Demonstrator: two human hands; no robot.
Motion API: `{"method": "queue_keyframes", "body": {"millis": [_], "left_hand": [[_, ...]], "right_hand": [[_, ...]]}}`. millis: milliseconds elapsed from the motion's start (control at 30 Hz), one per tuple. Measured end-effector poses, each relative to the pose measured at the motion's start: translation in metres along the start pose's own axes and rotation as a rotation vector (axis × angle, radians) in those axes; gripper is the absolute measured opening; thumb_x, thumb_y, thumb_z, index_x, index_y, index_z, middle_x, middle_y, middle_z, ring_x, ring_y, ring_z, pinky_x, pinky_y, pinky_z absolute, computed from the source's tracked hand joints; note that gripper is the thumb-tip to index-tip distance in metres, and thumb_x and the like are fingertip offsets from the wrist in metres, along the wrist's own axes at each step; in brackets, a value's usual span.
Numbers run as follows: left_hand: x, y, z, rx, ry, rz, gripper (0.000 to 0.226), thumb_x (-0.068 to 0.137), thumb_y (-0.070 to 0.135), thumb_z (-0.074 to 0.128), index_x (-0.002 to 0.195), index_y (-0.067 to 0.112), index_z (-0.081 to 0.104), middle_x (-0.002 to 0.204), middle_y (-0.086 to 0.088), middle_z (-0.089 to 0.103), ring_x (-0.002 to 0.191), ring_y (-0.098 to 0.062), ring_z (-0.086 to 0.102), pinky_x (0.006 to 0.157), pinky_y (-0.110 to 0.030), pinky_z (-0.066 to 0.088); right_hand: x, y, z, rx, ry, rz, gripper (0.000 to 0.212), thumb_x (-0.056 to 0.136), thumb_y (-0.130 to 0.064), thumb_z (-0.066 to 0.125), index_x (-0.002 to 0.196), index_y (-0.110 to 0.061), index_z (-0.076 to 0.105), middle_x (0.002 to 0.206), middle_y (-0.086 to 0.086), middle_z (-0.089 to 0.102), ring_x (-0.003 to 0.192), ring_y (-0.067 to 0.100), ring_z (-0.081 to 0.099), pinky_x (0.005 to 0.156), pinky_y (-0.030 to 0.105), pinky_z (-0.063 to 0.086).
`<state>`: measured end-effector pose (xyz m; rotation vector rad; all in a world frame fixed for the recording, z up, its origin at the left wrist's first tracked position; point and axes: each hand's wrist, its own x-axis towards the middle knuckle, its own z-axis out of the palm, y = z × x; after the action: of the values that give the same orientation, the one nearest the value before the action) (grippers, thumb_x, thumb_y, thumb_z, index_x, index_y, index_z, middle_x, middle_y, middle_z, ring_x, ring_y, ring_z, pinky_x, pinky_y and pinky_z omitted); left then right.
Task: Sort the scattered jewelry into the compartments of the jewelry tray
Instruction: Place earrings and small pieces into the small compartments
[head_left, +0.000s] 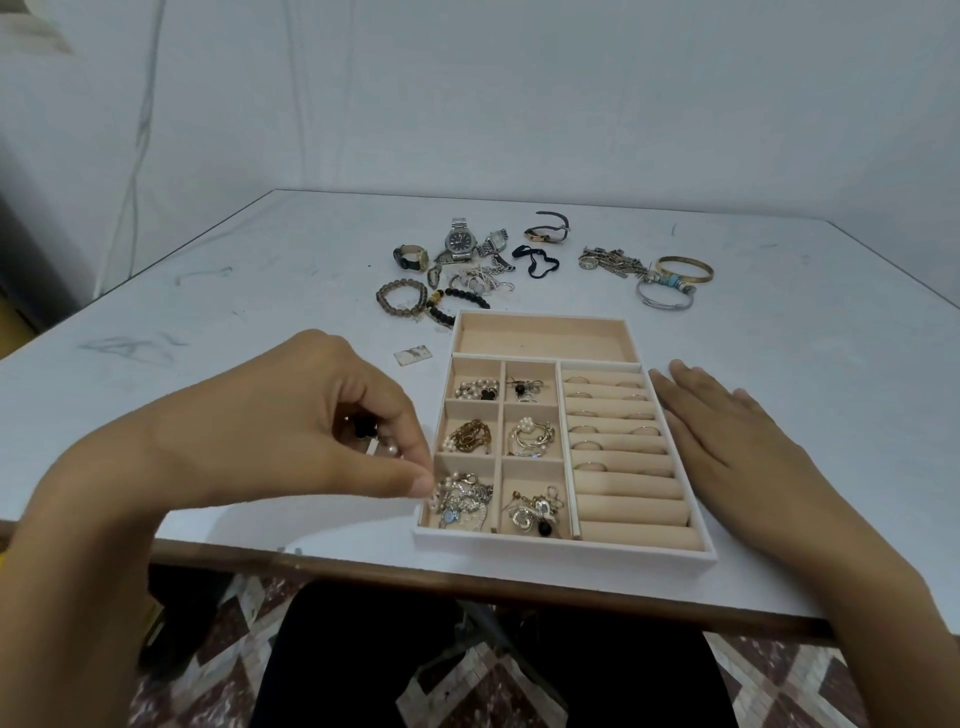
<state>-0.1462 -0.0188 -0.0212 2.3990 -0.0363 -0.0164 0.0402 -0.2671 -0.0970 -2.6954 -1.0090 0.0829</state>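
There is one view only, worn on the person's head, looking forward and down over the table (208, 291) toward a pale wall (519, 93) that fills the upper half of the frame. It sits close: the left hand (311, 410) and right hand (727, 431) loom large low in the frame, forearms entering from both bottom corners. The jewelry tray (561, 546) lies just below centre, the scattered jewelry (460, 241) beyond it. The wide lens takes in plenty — the table's near edge, a lap (467, 675) and patterned floor (779, 686) along the bottom.
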Motion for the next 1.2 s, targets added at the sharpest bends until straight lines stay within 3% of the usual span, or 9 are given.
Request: {"method": "queue_keyframes", "body": {"millis": [133,300,400,500,600,733,900,1067,1200], "left_hand": [[0.001,0.005,0.001,0.016,-0.069,0.025,0.023,0.065,0.058,0.07,0.076,0.039,0.076,0.071,0.005,0.07,0.053,-0.019,0.052,0.053,-0.037,0.049],[0.009,0.008,0.006,0.027,-0.137,0.05,0.014,0.071,0.046,0.077,0.08,0.036,0.078,0.074,0.005,0.07,0.056,-0.018,0.053,0.056,-0.037,0.05],[0.015,0.008,0.009,0.038,-0.168,0.034,0.007,0.075,0.033,0.081,0.081,0.034,0.078,0.074,0.011,0.068,0.059,-0.017,0.054,0.061,-0.036,0.051],[0.018,0.007,0.013,0.06,-0.246,0.017,0.017,0.08,0.019,0.074,0.088,0.033,0.077,0.075,0.004,0.066,0.059,-0.019,0.055,0.066,-0.037,0.054],[0.02,0.007,0.018,0.087,-0.26,0.008,0.022,0.077,0.022,0.063,0.091,0.035,0.075,0.076,-0.001,0.066,0.06,-0.02,0.058,0.066,-0.04,0.055],[0.021,0.012,0.016,0.118,-0.256,-0.015,0.024,0.079,0.025,0.057,0.093,0.033,0.076,0.081,0.01,0.07,0.07,-0.009,0.065,0.073,-0.035,0.055],[0.023,0.015,0.014,0.096,-0.277,-0.052,0.019,0.091,0.008,0.059,0.098,0.023,0.066,0.081,0.01,0.074,0.076,-0.006,0.067,0.079,-0.036,0.051],[0.025,0.016,0.013,0.135,-0.228,-0.025,0.012,0.087,0.012,0.067,0.092,0.023,0.072,0.073,0.016,0.071,0.07,-0.003,0.066,0.078,-0.031,0.053],[0.027,0.015,0.012,0.145,-0.205,0.001,0.012,0.085,0.017,0.071,0.09,0.027,0.075,0.079,0.009,0.073,0.073,-0.005,0.067,0.079,-0.03,0.054]], "right_hand": [[0.0,0.001,0.0,-0.009,0.005,-0.007,0.06,0.095,-0.048,0.001,0.152,-0.033,0.011,0.16,-0.012,0.003,0.146,0.001,-0.001,0.117,0.024,-0.004],[0.0,0.0,0.0,-0.014,-0.006,-0.002,0.052,0.101,-0.039,0.013,0.152,-0.032,0.01,0.16,-0.011,0.002,0.146,0.002,-0.002,0.118,0.025,-0.003],[-0.001,-0.001,-0.001,-0.005,-0.004,-0.006,0.052,0.1,-0.038,0.014,0.152,-0.032,0.01,0.16,-0.011,0.003,0.146,0.002,-0.001,0.118,0.025,-0.003],[-0.001,-0.001,-0.001,-0.008,-0.006,-0.006,0.052,0.1,-0.038,0.014,0.152,-0.032,0.01,0.16,-0.011,0.003,0.146,0.002,-0.001,0.118,0.025,-0.003],[-0.001,-0.001,-0.001,0.0,0.003,-0.008,0.051,0.101,-0.038,0.015,0.152,-0.032,0.011,0.16,-0.011,0.004,0.146,0.002,0.0,0.117,0.025,-0.003],[-0.001,-0.001,-0.001,0.005,0.003,-0.009,0.052,0.101,-0.038,0.015,0.152,-0.032,0.012,0.16,-0.011,0.004,0.146,0.002,0.0,0.117,0.024,-0.004],[-0.001,-0.001,-0.001,0.014,0.012,-0.011,0.051,0.101,-0.037,0.016,0.152,-0.031,0.014,0.16,-0.011,0.005,0.146,0.003,0.001,0.116,0.023,-0.004],[-0.001,-0.001,-0.001,0.013,0.009,-0.013,0.051,0.101,-0.037,0.016,0.152,-0.031,0.014,0.16,-0.011,0.005,0.146,0.003,0.001,0.117,0.024,-0.004],[-0.001,-0.001,0.0,0.018,0.01,-0.011,0.051,0.101,-0.038,0.016,0.152,-0.031,0.014,0.16,-0.011,0.006,0.146,0.003,0.001,0.117,0.025,-0.003]]}}
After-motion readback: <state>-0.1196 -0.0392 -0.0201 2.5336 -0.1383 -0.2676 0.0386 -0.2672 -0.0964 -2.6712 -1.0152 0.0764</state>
